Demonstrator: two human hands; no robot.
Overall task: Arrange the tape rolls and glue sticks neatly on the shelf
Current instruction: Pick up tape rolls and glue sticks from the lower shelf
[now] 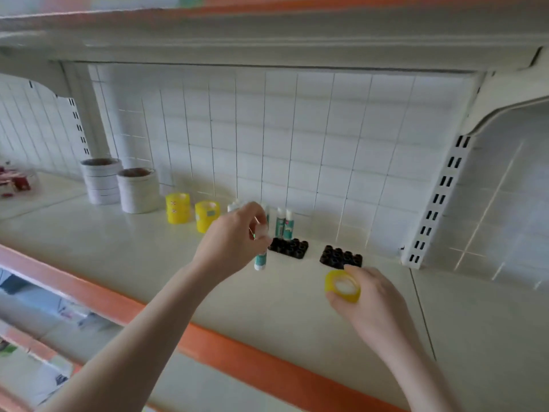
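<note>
Glue stick (261, 260) pinched upright in left hand (234, 242), just left of the nearer black tray (289, 248). Right hand (368, 295) grips a yellow tape roll (343, 285) in front of that tray's twin (341, 257) (blurred). Further glue sticks (283, 223) stand behind the tray; yellow rolls (178, 208) sit further left on the shelf (118, 254).

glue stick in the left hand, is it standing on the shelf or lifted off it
Lifted. The left hand pinches the glue stick near its top, and its lower end hangs clear of the shelf.
</note>
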